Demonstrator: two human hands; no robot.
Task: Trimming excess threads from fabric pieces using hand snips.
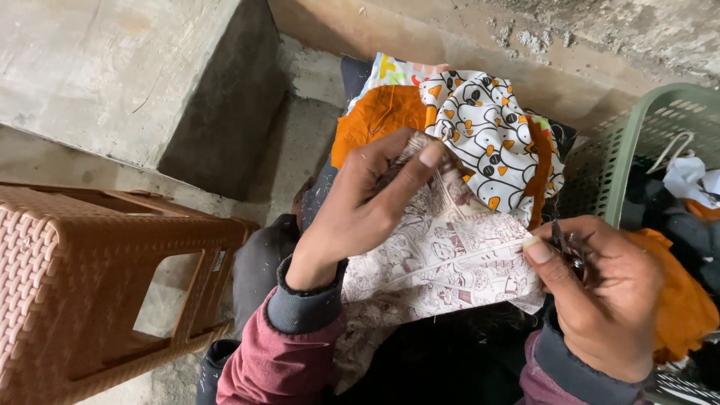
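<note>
My left hand (360,206) pinches the upper edge of a white cloth printed with dark red line drawings (442,259), which lies across my lap. My right hand (600,292) grips a small dark thread cutter (566,247), its thumb pressing on the cloth's right edge. Beyond the cloth lies a heap of pieces: an orange fabric (375,116) and a white fabric with black and orange bird shapes (487,127).
A brown woven-pattern plastic stool (82,277) stands at the left. A green plastic basket (637,142) at the right holds orange, dark and white cloth. A concrete block (127,67) and wall sit behind on a rough grey floor.
</note>
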